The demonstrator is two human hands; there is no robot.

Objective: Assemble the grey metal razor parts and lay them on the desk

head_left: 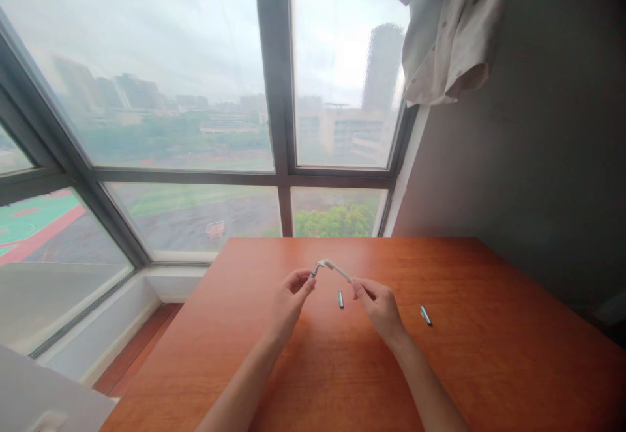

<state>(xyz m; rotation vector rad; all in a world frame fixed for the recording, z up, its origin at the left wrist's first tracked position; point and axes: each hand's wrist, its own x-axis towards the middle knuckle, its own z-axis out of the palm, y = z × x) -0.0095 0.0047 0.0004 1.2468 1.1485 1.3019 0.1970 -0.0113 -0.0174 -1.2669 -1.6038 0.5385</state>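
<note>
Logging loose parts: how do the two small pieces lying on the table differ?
The left piece appears between the left hand and right hand; the right piece lies to the right of both.
The left piece runs nearly upright in the picture; the right piece slants more.
Both are narrow and dark with a pale strip.

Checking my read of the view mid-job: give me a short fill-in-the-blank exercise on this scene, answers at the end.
1. In the space ____ the left hand, which holds a small, shiny, silver-grey piece, and the right hand, which holds a slim, pale rod, lies a small, dark-and-teal bar.
2. Counting that one, ____ such bars lie on the smooth, reddish-brown table.
3. The other bar lies on the person's ____ side.
4. Past the table, grey window frames hold panes of ____.

Missing words: between; two; right; glass.
</note>
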